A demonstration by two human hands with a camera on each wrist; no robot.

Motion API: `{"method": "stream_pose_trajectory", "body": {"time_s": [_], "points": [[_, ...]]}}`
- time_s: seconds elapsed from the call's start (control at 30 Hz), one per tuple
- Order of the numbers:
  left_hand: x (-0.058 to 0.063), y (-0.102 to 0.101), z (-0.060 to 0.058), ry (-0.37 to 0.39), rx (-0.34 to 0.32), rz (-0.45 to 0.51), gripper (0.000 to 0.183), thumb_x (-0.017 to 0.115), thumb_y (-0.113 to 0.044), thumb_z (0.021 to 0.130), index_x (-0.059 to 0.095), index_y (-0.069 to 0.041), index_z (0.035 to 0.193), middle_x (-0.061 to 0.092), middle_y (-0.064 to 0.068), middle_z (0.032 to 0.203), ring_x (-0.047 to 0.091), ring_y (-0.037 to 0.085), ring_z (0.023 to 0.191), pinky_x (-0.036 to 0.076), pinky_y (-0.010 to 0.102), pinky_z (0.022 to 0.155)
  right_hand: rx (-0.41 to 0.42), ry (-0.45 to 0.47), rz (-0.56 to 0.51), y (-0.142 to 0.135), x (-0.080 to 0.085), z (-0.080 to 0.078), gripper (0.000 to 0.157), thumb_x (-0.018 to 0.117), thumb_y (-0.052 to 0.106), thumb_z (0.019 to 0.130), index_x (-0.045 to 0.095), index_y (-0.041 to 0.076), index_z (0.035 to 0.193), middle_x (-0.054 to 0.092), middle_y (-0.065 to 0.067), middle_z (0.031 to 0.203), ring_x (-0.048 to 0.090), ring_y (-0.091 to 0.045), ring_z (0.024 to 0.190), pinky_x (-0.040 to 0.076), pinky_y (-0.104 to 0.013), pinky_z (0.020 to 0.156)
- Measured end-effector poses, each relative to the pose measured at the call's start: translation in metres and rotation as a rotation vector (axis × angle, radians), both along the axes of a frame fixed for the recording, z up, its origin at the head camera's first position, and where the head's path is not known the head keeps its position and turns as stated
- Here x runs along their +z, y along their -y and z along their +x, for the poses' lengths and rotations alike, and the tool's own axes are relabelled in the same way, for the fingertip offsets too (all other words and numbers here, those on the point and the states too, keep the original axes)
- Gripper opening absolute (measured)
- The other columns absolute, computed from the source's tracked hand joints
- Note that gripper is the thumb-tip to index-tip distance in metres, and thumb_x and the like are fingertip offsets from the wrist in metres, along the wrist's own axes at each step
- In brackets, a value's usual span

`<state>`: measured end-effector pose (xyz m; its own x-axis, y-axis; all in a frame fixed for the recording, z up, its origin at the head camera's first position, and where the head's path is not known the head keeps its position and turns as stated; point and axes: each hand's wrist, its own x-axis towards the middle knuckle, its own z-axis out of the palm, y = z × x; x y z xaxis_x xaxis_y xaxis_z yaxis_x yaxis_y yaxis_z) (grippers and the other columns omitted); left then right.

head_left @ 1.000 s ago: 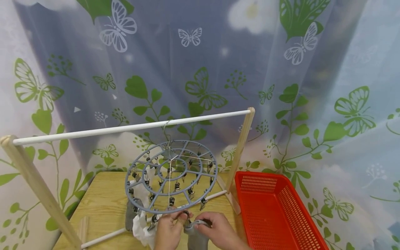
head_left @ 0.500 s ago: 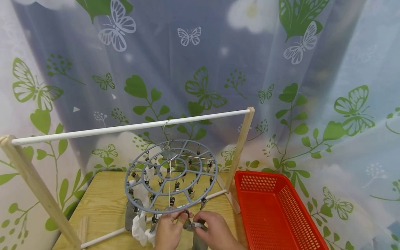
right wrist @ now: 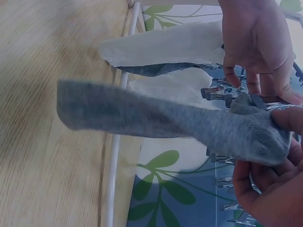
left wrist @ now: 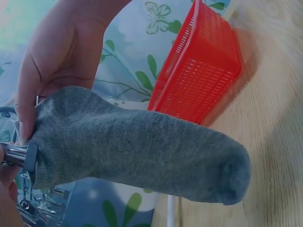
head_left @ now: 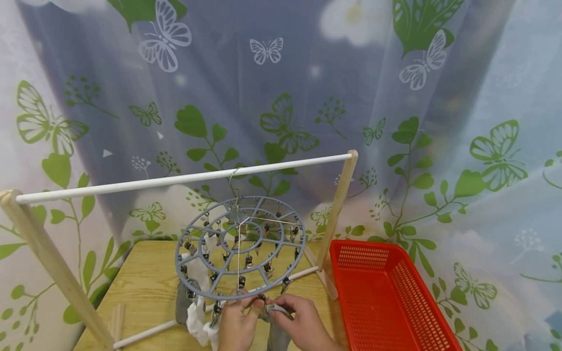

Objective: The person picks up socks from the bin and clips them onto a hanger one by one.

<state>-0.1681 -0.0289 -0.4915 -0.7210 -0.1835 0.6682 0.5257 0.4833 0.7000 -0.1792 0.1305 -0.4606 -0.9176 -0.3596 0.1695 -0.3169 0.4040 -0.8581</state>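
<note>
A grey sock (head_left: 278, 336) hangs by its cuff below the near rim of a round blue-grey clip hanger (head_left: 193, 288). My right hand (head_left: 304, 321) pinches the cuff, thumb on one side and fingers on the other, as the right wrist view shows. My left hand (head_left: 238, 322) holds a metal clip (left wrist: 16, 155) with dark tips against the cuff's edge. Whether the clip has closed on the fabric is hard to tell. The sock (left wrist: 142, 146) stretches away from both hands, toe end free.
White socks (head_left: 196, 321) and another grey sock (head_left: 182, 302) hang at the hanger's left. Several clips dangle from its rings. A white rod (head_left: 184, 182) on wooden posts carries it above a wooden table (head_left: 145, 273). A red basket (head_left: 373, 292) stands at right.
The sock's cuff has shifted and turned between my hands, and its body swung slightly. My right hand has moved a little closer to the clip; my left hand stays nearly in place.
</note>
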Motion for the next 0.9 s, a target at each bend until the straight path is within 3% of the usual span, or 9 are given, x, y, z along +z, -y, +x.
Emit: {"method": "stream_pose_trajectory", "body": {"time_s": [0.27, 0.47, 0.67, 0.77, 0.9], "points": [[0.0006, -0.0007, 0.0026, 0.186, -0.036, 0.027, 0.009, 0.07, -0.021, 0.082, 0.077, -0.017, 0.087, 0.067, -0.012, 0.082, 0.066, 0.007, 0.082, 0.054, 0.031, 0.074, 0.009, 0.039, 0.007, -0.0024, -0.0014, -0.0002, 0.009, 0.071, 0.019, 0.091, 0.07, 0.011, 0.093, 0.07, 0.003, 0.091, 0.062, -0.003, 0.082, 0.053, -0.023, 0.068], [0.0016, -0.0017, 0.0033, 0.255, -0.108, 0.051, 0.011, 0.067, -0.018, 0.088, 0.076, -0.012, 0.094, 0.073, -0.005, 0.087, 0.07, 0.015, 0.087, 0.055, 0.034, 0.08, 0.02, 0.05, 0.008, -0.0057, -0.0043, -0.0011, 0.007, 0.07, 0.016, 0.091, 0.07, 0.009, 0.094, 0.069, 0.003, 0.087, 0.061, -0.003, 0.074, 0.052, -0.023, 0.064], [0.0018, -0.0015, 0.0059, 0.376, -0.11, 0.08, 0.019, 0.065, -0.026, 0.093, 0.074, -0.011, 0.101, 0.073, -0.004, 0.09, 0.07, 0.022, 0.093, 0.055, 0.037, 0.083, 0.038, 0.041, 0.007, -0.0073, -0.0081, -0.001, 0.008, 0.069, 0.016, 0.092, 0.07, 0.009, 0.095, 0.069, 0.002, 0.086, 0.062, -0.003, 0.073, 0.052, -0.023, 0.064], [0.0009, -0.0008, 0.0057, 0.389, -0.153, 0.108, 0.022, 0.064, -0.023, 0.094, 0.072, -0.007, 0.107, 0.073, -0.001, 0.092, 0.069, 0.021, 0.092, 0.055, 0.036, 0.082, 0.043, 0.045, 0.0, -0.0073, -0.0083, -0.0003, 0.008, 0.069, 0.015, 0.091, 0.07, 0.008, 0.096, 0.069, 0.001, 0.086, 0.062, -0.004, 0.073, 0.052, -0.024, 0.064], [-0.0011, 0.0002, 0.0047, 0.344, -0.208, 0.126, 0.021, 0.064, -0.015, 0.094, 0.069, -0.003, 0.111, 0.074, 0.003, 0.094, 0.069, 0.017, 0.09, 0.055, 0.031, 0.08, 0.044, 0.057, 0.002, -0.0069, -0.0079, -0.0001, 0.007, 0.069, 0.015, 0.092, 0.07, 0.009, 0.096, 0.069, 0.001, 0.086, 0.062, -0.006, 0.074, 0.053, -0.025, 0.065]]}}
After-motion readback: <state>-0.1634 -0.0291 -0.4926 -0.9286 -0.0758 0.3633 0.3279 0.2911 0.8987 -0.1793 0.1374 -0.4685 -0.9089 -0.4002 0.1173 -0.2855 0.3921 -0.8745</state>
